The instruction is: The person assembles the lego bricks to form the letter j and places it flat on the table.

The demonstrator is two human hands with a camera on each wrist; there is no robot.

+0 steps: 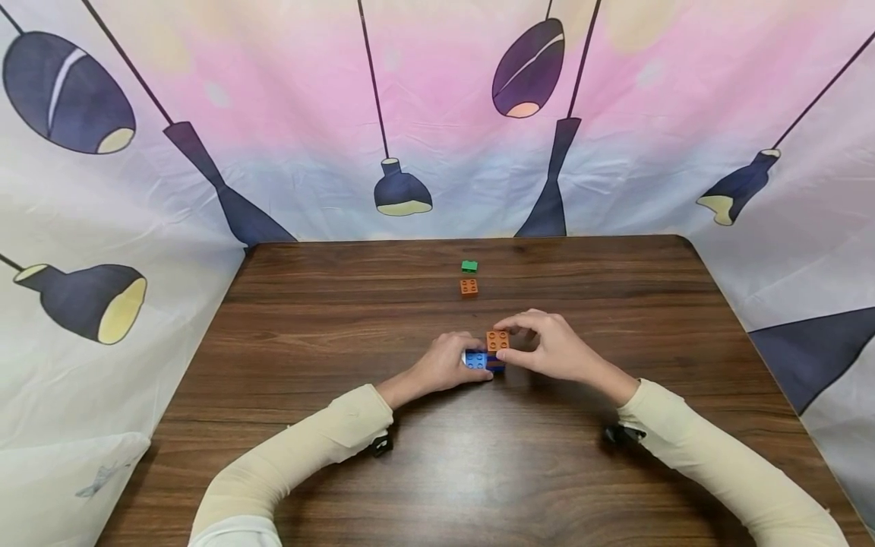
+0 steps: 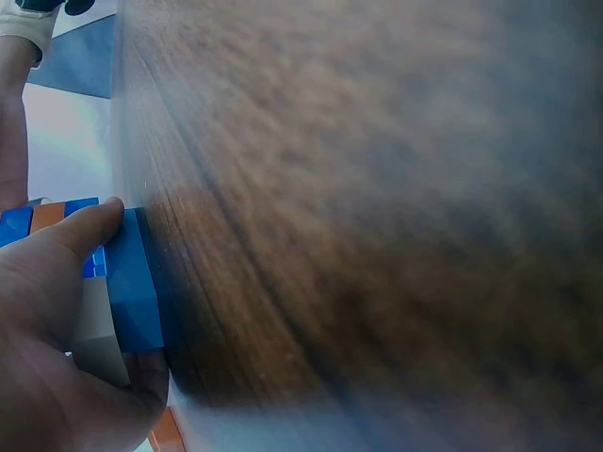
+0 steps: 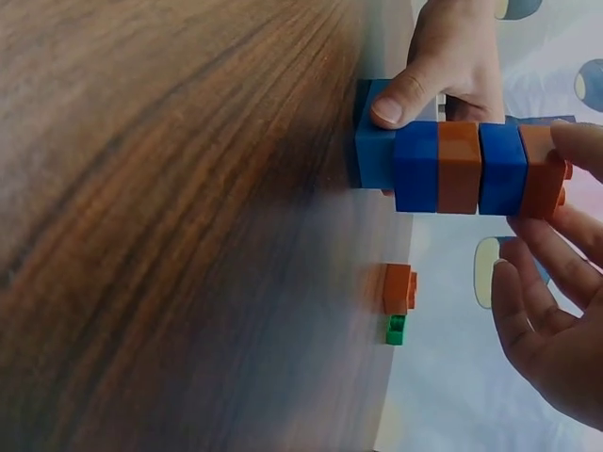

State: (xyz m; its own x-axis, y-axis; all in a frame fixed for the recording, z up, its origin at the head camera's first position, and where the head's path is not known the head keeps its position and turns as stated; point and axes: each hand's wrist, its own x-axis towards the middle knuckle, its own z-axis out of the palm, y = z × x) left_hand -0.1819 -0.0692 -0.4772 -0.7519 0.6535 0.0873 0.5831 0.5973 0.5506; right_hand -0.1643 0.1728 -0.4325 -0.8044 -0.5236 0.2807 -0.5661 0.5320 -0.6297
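Observation:
A stack of toy building bricks stands on the table. In the right wrist view its lighter blue base brick [image 3: 375,160] sits lowest, then a dark blue brick [image 3: 416,169], an orange brick [image 3: 459,169], another dark blue brick [image 3: 503,169] and a top orange brick [image 3: 539,174]. The left hand [image 1: 451,363] holds the base between thumb and fingers. Beside the column, a white brick [image 2: 97,330] on the base shows within that grasp, in the left wrist view. With thumb and fingertips, the right hand [image 1: 557,346] pinches the top orange brick, studs facing up.
Farther back on the brown wooden table [image 1: 328,304] lie a loose orange brick [image 1: 468,287] and, behind it, a small green brick [image 1: 469,267]. A curtain [image 1: 451,99] printed with lamps hangs beyond the table's far edge.

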